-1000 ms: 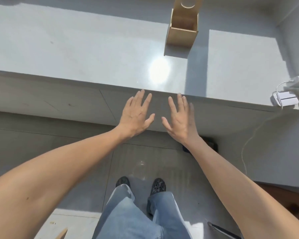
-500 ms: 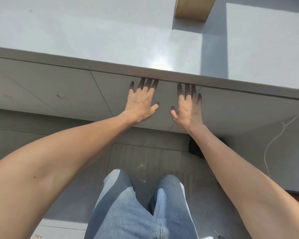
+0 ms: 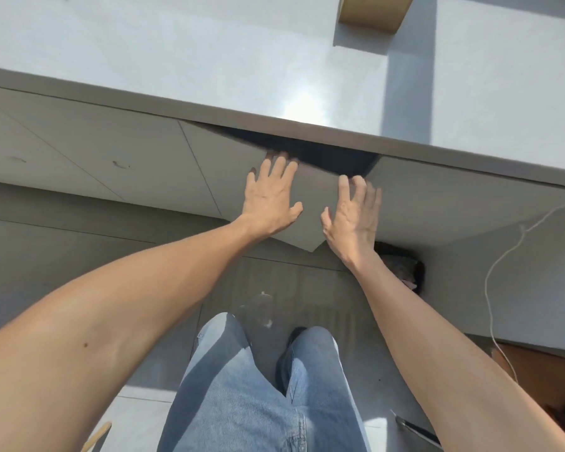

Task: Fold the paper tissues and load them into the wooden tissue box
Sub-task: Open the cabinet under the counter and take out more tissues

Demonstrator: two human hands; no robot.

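Note:
The wooden tissue box [image 3: 372, 11] stands on the pale countertop [image 3: 177, 53] at the far top, cut off by the frame edge. No paper tissues are in sight. Below the counter's front edge, a grey cabinet door [image 3: 313, 203] stands ajar, with a dark gap above it that widens to the right. My left hand [image 3: 269, 199] lies flat on the door's left part, its fingertips reaching the top edge. My right hand [image 3: 353, 212] rests flat on the door's right edge. Both have fingers spread and hold nothing.
More grey cabinet fronts [image 3: 95, 158] run to the left. A white cable [image 3: 503, 256] hangs down on the right. A dark object [image 3: 402, 269] sits on the floor under the counter. My legs in jeans [image 3: 258, 386] stand close to the cabinet.
Both hands pressed flat on the closed cabinet door; it has now swung out at its right edge, showing a dark gap. The view tilted down, so less of the box shows.

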